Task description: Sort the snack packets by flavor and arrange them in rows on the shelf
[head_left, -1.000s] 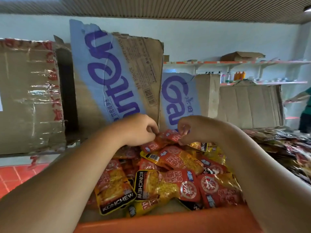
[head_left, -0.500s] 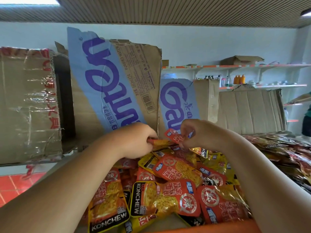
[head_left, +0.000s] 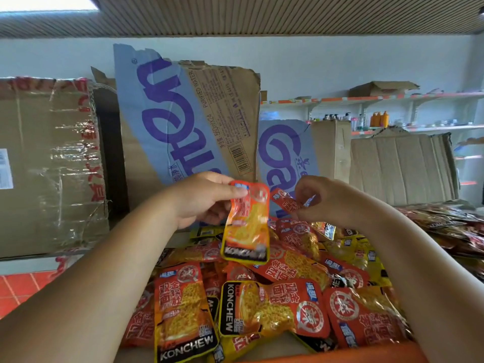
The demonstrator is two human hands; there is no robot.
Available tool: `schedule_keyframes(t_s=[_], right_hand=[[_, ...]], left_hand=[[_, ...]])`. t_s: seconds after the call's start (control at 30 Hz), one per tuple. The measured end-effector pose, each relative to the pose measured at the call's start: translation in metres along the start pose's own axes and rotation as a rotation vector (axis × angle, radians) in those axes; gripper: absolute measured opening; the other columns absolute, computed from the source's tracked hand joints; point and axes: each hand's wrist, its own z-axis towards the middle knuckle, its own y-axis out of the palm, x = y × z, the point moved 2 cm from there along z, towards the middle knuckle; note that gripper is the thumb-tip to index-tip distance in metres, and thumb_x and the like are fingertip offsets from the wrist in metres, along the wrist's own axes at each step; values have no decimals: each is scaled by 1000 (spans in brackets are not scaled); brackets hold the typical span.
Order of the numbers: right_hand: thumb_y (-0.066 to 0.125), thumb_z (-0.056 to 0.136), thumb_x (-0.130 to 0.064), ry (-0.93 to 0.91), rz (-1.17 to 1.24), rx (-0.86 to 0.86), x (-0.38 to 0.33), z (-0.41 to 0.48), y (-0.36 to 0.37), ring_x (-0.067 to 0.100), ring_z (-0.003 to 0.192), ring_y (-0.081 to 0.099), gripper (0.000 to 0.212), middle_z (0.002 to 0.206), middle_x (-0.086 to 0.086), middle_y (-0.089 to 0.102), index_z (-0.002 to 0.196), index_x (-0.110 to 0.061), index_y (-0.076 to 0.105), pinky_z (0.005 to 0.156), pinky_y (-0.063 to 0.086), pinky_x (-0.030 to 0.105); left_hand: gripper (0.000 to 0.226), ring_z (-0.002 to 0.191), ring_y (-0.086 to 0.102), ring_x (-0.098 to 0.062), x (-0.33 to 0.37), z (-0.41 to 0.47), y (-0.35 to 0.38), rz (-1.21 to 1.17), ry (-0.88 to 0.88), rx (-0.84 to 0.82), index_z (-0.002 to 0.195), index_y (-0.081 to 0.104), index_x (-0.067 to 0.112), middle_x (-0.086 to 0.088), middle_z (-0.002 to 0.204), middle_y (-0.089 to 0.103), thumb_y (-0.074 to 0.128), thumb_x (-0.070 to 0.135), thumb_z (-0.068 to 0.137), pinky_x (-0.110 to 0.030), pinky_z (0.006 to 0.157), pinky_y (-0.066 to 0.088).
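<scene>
A heap of red, orange and yellow KONCHEW snack packets (head_left: 275,299) covers the shelf in front of me. My left hand (head_left: 201,200) pinches the top of one orange packet (head_left: 247,226), which hangs upright above the heap. My right hand (head_left: 324,200) pinches a smaller red packet (head_left: 286,203) just to the right of it. The two held packets sit close together, nearly touching.
Flattened cardboard boxes (head_left: 188,121) with purple lettering stand behind the heap, and a taped box (head_left: 49,163) is at the left. Darker packets (head_left: 450,226) lie on the shelf at the right. An orange shelf lip (head_left: 340,356) runs along the near edge. Wall shelves (head_left: 392,96) hold bottles.
Both hands have risen from the heap. My left hand has lifted an orange packet clear so it hangs upright, while my right hand has kept its red packet and moved up beside it.
</scene>
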Motion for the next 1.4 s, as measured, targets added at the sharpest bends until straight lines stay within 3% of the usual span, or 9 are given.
schedule_keyframes(t_s=[0.1, 0.2, 0.33, 0.43, 0.57, 0.73, 0.87, 1.17, 1.4], right_hand=[[81, 76, -52, -4, -38, -71, -1, -2, 1, 6, 95, 61, 29, 105, -19, 62, 92, -40, 59, 74, 44, 30], [82, 75, -52, 21, -93, -146, -4, -5, 6, 9, 97, 60, 32, 107, -17, 62, 93, -39, 60, 79, 49, 34], [83, 77, -46, 43, -189, -243, -8, -7, 13, 15, 103, 60, 34, 111, -12, 62, 99, -34, 60, 92, 53, 42], [84, 75, -48, 47, -215, -280, -10, -7, 15, 15, 103, 59, 37, 112, -12, 61, 98, -34, 59, 92, 53, 41], [84, 72, -53, 54, -226, -298, -10, -7, 17, 15, 99, 60, 41, 110, -12, 61, 97, -35, 58, 87, 55, 38], [83, 73, -54, 44, -230, -280, -8, -6, 17, 15, 98, 60, 37, 108, -12, 63, 92, -35, 59, 86, 54, 35], [84, 71, -54, 47, -228, -266, -6, -6, 17, 13, 93, 60, 36, 104, -13, 62, 87, -35, 58, 79, 53, 33], [81, 73, -45, 44, -257, -230, -11, -9, 15, 17, 91, 60, 33, 104, -9, 62, 85, -32, 54, 70, 52, 32], [82, 72, -42, -69, -166, 6, -25, -14, 4, 13, 74, 60, 37, 93, -10, 62, 89, -35, 50, 53, 41, 25]], left_hand=[[21, 62, 54, -14, -8, 2, 1, 348, -60, -52, 92, 73, 13, 2, 69, 63, 73, 34, 95, -25, 57, 42], [22, 57, 58, 0, -10, 7, 6, 735, -17, 61, 81, 73, 27, 19, 60, 65, 79, 47, 88, -24, 58, 42], [30, 79, 65, -6, -9, 4, 19, 933, -11, 107, 102, 66, 40, 15, 90, 68, 79, 59, 82, -31, 69, 51], [38, 83, 65, -7, 1, -7, 24, 916, -40, 11, 99, 60, 40, 15, 99, 68, 77, 67, 79, -31, 69, 54], [57, 97, 63, -3, 12, -22, 32, 1048, -102, -126, 107, 62, 44, 21, 109, 63, 84, 74, 63, -35, 88, 57], [65, 95, 57, -4, 18, -26, 40, 1142, -116, -139, 116, 58, 45, 20, 109, 56, 88, 67, 62, -30, 75, 51], [60, 93, 61, -5, 20, -30, 38, 1179, -96, -151, 118, 57, 48, 19, 112, 60, 89, 53, 67, -34, 78, 58], [43, 80, 57, -3, 33, -33, 25, 1261, 139, 135, 106, 59, 46, 17, 98, 59, 84, 44, 72, -26, 59, 48], [38, 76, 53, 1, 60, -59, 18, 1312, 330, 346, 107, 62, 42, 19, 94, 61, 82, 46, 76, -20, 59, 41]])
